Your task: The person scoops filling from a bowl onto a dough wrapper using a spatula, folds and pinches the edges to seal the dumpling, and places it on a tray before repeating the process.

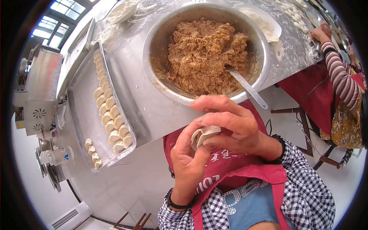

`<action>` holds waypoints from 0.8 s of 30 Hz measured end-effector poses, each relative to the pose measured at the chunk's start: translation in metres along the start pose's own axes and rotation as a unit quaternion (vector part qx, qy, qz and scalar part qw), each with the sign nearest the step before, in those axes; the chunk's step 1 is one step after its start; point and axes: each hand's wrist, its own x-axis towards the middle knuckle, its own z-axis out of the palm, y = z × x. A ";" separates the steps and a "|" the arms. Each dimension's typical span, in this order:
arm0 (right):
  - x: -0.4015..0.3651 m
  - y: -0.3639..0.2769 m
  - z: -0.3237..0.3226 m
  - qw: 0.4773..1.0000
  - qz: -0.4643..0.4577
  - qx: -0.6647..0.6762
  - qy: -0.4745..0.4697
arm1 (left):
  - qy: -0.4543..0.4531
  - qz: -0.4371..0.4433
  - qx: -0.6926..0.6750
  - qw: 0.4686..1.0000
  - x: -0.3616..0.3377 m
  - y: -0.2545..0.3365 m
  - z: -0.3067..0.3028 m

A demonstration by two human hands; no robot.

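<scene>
Between my two hands is a dumpling [205, 135], its pale wrapper folded around a bit of brown filling that still shows at one side. My left hand [188, 151] cups it from the left, thumb and fingers closed on it. From the right, my right hand [234, 124] pinches the wrapper's edge with thumb and forefinger. Just beyond the hands stands a large metal bowl [151, 78] of brown minced filling [207, 53]. A metal spoon [247, 86] is stuck in the filling, its handle leaning over the rim toward me.
On the left, a metal tray [82, 111] carries rows of shaped dumplings [111, 115]. Stacked wrappers [264, 23] lie right of the bowl, near scattered dough pieces [295, 17]. A co-worker's striped sleeve [339, 76] and hands are at far right, beside a stool [303, 122].
</scene>
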 end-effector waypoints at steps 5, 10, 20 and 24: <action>-0.005 0.008 -0.004 0.998 -0.014 0.040 -0.035 | 0.017 0.003 0.007 1.000 0.003 0.005 0.008; -0.007 0.013 -0.002 0.997 -0.047 0.057 -0.026 | -0.005 -0.035 -0.125 0.992 0.007 0.001 0.002; -0.005 0.013 -0.003 0.999 -0.039 0.033 -0.007 | 0.028 0.023 -0.033 0.999 0.004 -0.003 0.006; -0.005 0.014 -0.005 0.998 -0.060 0.014 -0.025 | 0.014 0.059 0.098 0.993 0.003 -0.003 0.003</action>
